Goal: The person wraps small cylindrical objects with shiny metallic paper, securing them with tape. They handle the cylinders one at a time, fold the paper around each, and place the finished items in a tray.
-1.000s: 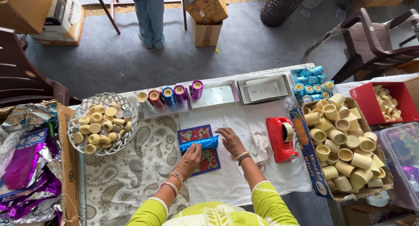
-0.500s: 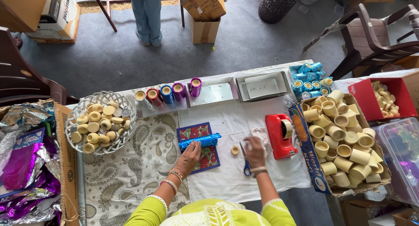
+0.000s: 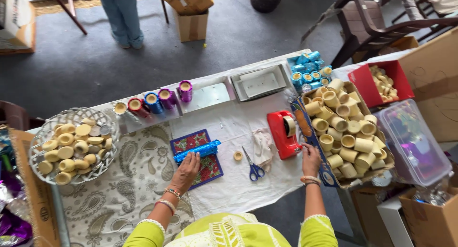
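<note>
My left hand rests on a tube wrapped in shiny blue foil, pressing it onto a red and blue patterned mat. My right hand has its fingers at the edge of a cardboard box full of several bare cream tubes, right beside a red tape dispenser. Whether it holds anything I cannot tell. Blue-handled scissors and a small cream ring lie on the white cloth between my hands.
A white wire basket of cream caps stands at the left. Foil-wrapped tubes line the table's far edge, beside metal trays and blue wrapped tubes. A red box and clear bin sit right. A person's legs stand beyond.
My right hand left the blue tube, set the scissors down on the cloth and moved right to the box of cream tubes. My left hand stayed on the blue tube.
</note>
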